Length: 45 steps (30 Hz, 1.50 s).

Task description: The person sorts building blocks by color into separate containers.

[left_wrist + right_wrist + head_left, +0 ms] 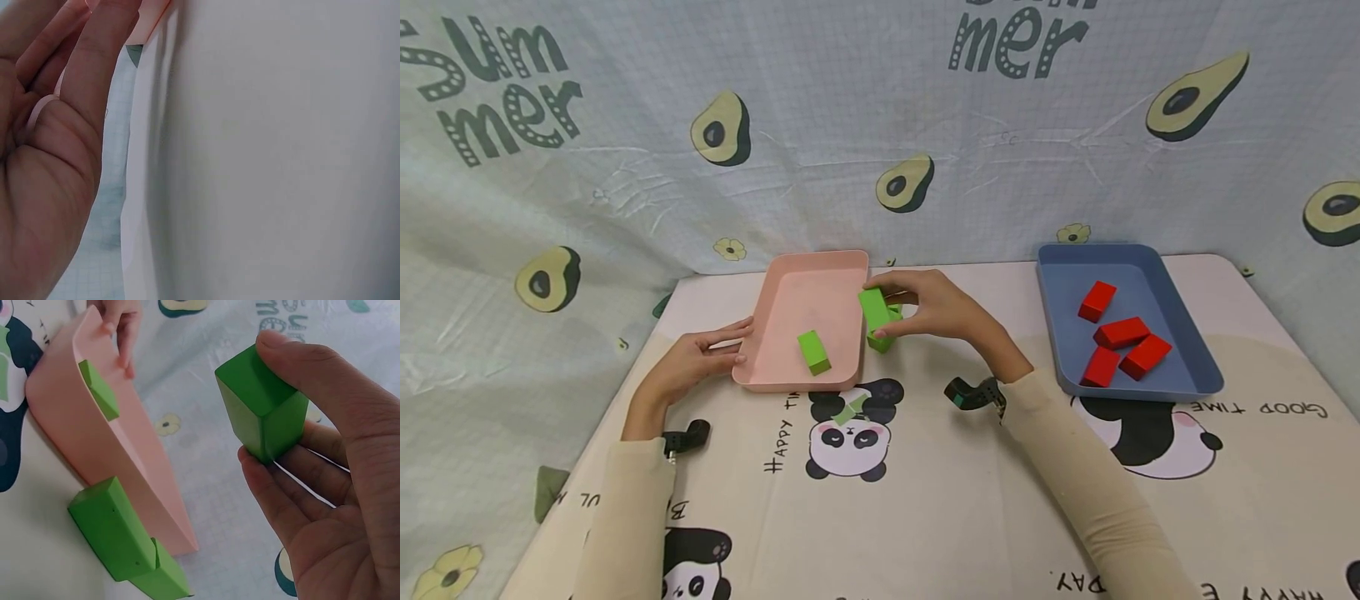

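In the head view, my right hand (pixel 943 304) pinches a green block (pixel 874 307) between thumb and fingers, raised just off the pink tray's right edge. The right wrist view shows this held block (pixel 262 406) clear of the table. Below it, two more green blocks (pixel 112 528) lie against each other beside the tray's outer wall. One green block (pixel 814 352) lies inside the pink tray (pixel 808 287), toward its near end. My left hand (pixel 696 358) touches the tray's left side with fingers extended; the left wrist view shows only a corner of the tray.
To the right stands a blue tray (pixel 1075 333) with several red blocks (pixel 1122 332) in it. A panda-print cloth (pixel 925 508) covers the table. Behind the table hangs an avocado-print sheet (pixel 820 108).
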{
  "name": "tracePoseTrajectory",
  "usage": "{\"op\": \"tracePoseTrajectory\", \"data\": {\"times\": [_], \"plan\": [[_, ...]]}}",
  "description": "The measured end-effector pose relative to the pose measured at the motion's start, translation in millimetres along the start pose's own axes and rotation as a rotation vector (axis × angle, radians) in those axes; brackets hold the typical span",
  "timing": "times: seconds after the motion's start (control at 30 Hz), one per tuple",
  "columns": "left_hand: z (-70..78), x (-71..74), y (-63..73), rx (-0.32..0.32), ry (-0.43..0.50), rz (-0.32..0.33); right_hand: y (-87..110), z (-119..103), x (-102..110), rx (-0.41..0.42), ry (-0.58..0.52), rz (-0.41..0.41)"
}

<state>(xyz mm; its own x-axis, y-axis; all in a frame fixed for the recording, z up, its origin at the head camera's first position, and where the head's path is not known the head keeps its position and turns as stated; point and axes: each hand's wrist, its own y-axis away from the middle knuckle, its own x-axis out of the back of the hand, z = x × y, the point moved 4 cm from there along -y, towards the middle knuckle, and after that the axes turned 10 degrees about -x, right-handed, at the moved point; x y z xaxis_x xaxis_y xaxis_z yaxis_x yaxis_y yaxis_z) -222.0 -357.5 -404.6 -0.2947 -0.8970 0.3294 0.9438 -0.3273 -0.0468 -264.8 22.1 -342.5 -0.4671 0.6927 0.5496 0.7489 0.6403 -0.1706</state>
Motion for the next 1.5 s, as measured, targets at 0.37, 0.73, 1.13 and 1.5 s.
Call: {"op": "tracePoseTrajectory", "data": {"times": [0.37, 0.73, 1.13, 1.5], "plan": [[0.9, 0.7, -2.4, 0.024, -0.004, 0.000, -8.6, -0.1, -8.2, 0.019, -0.044, -0.022], [3.2, -0.6, -3.5, 0.036, -0.001, -0.004, -18.1, 1.4, -13.0, 0.022, -0.052, -0.031], [4.8, 0.7, -0.4, 0.047, -0.087, 0.001, -26.7, 2.4, -22.8, 0.044, -0.048, -0.061], [3.5, -0.1, -2.0, 0.046, -0.060, -0.005, -37.0, 2.2, -27.8, 0.018, -0.043, -0.086]]}}
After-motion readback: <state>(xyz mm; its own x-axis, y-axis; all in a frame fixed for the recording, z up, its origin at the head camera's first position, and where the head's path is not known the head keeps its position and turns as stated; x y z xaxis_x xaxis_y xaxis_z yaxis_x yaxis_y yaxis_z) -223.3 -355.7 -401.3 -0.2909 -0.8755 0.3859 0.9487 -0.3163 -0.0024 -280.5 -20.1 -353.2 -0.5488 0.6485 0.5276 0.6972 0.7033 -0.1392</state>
